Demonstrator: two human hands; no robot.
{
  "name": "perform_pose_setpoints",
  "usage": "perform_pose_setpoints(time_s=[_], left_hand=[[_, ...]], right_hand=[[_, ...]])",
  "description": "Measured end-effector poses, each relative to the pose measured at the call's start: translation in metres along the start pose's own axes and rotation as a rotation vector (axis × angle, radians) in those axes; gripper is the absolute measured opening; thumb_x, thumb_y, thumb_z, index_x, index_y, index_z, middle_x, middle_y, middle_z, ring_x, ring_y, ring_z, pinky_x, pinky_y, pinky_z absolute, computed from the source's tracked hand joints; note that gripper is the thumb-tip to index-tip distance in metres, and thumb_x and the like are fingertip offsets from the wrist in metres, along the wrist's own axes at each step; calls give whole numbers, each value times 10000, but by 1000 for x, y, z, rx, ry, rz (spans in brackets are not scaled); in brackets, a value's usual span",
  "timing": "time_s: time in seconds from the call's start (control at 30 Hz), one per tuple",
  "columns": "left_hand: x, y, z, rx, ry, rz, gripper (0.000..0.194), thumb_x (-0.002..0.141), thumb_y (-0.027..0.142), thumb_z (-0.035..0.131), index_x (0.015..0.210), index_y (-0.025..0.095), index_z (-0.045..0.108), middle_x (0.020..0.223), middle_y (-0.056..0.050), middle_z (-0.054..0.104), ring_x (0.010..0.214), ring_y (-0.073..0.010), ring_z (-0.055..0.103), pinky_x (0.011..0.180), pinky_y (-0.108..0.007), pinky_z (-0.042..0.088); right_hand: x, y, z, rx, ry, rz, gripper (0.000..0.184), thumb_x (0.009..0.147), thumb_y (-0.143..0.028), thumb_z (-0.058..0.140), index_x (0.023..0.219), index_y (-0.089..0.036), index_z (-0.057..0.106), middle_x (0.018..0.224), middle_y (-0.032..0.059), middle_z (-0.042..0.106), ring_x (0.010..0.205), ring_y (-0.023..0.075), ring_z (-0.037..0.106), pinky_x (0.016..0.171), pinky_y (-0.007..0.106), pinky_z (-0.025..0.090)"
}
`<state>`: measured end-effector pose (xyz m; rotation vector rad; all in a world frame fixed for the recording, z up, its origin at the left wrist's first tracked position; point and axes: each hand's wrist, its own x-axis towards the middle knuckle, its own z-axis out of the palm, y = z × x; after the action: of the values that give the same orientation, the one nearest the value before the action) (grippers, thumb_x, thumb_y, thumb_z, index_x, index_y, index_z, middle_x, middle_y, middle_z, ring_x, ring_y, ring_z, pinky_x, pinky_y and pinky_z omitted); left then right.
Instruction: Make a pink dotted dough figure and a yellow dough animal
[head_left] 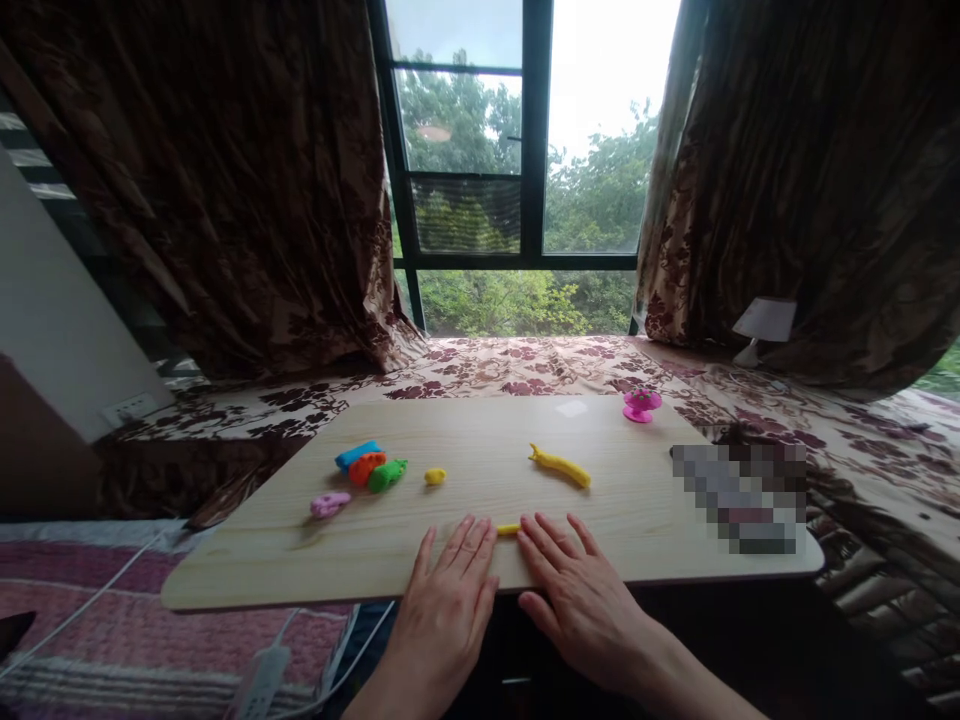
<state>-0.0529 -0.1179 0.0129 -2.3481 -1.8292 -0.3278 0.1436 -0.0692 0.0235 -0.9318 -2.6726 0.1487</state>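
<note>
Both my hands lie flat, palms down, at the near edge of a pale wooden table (285,560). A thin yellow roll of modelling clay (508,530) shows in the gap between them, its ends hidden under the fingers. My left hand (454,590) has its fingers stretched out over the left end. My right hand (566,580) covers the right end, fingers spread. Beyond them lies a thicker yellow clay piece (562,466) with a forked tip. A small yellow clay lump (435,477) sits farther left.
Blue (358,455), orange (367,468), green (388,475) and pink (330,505) clay lumps lie at the left. A magenta suction-cup toy (642,405) stands at the far right corner. A pixelated object (739,500) occupies the right side. A power strip (264,682) lies below left.
</note>
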Motion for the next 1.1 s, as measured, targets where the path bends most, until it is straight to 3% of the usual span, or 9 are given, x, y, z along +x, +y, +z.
perform_pose_setpoints(time_s=[0.13,0.33,0.5,0.67,0.8,0.97,1.1], left_hand=[[9,0,-5,-57,42,-79,464,928,340,240,1367,224,330,1433,-23,377,1349,-201,239,1091,-529,142],[41,-14,-11,-178,200,-166,369,889,289,362,1212,212,523,1258,-72,566,1255,-252,379,1051,-543,181],[57,-6,-6,-224,200,-133,309,831,232,471,1115,257,589,1077,-48,614,1083,-224,494,1035,-495,215],[71,0,-7,-289,236,-163,210,833,214,457,860,226,665,872,-50,597,908,-222,517,938,-463,320],[69,-1,-18,-407,236,-175,165,822,231,488,801,212,650,832,-39,619,866,-206,540,868,-390,386],[48,3,-44,-590,187,-178,200,855,313,458,897,215,627,905,-12,660,894,-154,582,832,-272,434],[39,10,-65,-825,86,-171,257,850,381,468,947,226,648,930,-1,676,913,-158,592,845,-261,431]], right_hand=[[6,4,-5,-7,13,46,549,934,-473,280,1401,-186,301,1453,84,307,1357,241,203,1099,472,135],[39,31,-14,17,183,113,371,925,-303,368,1264,-221,493,1330,59,491,1293,233,326,1055,424,248],[49,33,-4,51,208,107,321,822,-197,521,1135,-235,583,1169,49,587,1205,234,407,1005,397,302],[66,26,5,60,236,121,221,809,-191,559,1014,-230,630,961,50,622,1034,216,501,889,354,381],[64,20,-8,70,276,122,135,850,-194,519,890,-214,646,880,46,612,909,193,528,828,335,401],[43,3,-36,169,341,-15,225,816,-215,592,1041,-229,596,969,36,623,981,199,514,893,339,377],[33,-9,-49,213,361,-57,139,858,-182,526,944,-237,621,843,27,626,867,190,536,825,339,406]])
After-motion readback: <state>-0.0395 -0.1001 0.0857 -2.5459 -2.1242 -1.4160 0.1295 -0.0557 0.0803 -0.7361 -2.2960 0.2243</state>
